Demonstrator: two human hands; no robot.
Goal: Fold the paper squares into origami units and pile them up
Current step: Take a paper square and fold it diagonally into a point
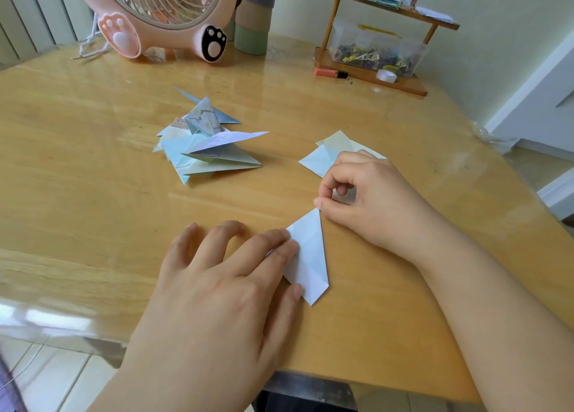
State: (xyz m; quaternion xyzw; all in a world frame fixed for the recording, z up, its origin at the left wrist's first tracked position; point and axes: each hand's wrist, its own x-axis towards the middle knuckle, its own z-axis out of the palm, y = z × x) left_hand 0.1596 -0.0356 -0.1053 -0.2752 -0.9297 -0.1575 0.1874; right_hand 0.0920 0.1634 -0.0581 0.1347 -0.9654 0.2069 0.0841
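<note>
A pale blue-white paper (310, 256), partly folded to a point, lies on the wooden table (93, 194) near the front edge. My left hand (230, 275) presses its left side flat with straight fingers and thumb. My right hand (366, 200) has curled fingers, and its thumb and forefinger pinch the paper's far tip. A loose pile of folded origami units (208, 144) in pale blue and patterned paper sits at mid-table. A few unfolded paper squares (329, 153) lie behind my right hand, partly hidden by it.
A pink paw-print desk fan (161, 14) stands at the back left beside a stack of cups (251, 23). At the back right is a wooden shelf (372, 76) with a clear box of clips (372, 51), a tape roll (386, 76) and an orange tube (330, 73).
</note>
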